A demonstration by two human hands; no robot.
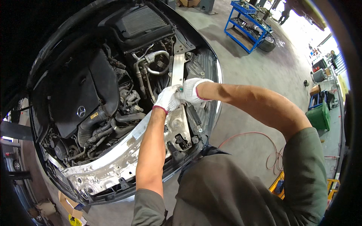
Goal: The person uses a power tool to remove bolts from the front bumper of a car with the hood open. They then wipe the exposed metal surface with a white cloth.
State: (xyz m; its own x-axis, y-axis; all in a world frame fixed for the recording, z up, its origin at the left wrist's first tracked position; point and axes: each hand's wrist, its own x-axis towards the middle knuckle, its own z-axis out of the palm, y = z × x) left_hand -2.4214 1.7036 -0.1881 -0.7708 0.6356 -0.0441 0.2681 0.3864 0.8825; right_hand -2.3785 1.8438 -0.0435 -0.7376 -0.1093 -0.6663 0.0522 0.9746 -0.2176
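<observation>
Left grip (167,99), a bare-armed hand in a white knitted glove with a dark pink cuff, and right grip (193,90), gloved the same way, meet over the front corner of an open engine bay. Both have their fingers curled and appear to touch each other; I cannot tell whether either closes on something. A small greenish spot (181,89) shows between them, too tiny to identify.

Directly under and beside the hands is the worn, silver-coloured metal front panel (109,166), which curves across the nose of the car, its surface scuffed and patchy. A straight, pale metal strip (178,69) runs on from the hands, away from the person. Bare silver metal pipes (150,58) bend just to the left of this strip.

Further left lies a broad, matt black plastic engine cover (71,88), bearing a round silver emblem (81,111). Near it, a ribbed black intake hose (86,130) carries a small yellow label (94,116) with dark marks, too small to make out.

Well apart, on the grey floor, stand a blue metal cart (237,40) loaded with parts, a black tyre (267,44) beside it, and a green plastic bin (318,116). A thin red hose (260,133) loops nearer the person.
</observation>
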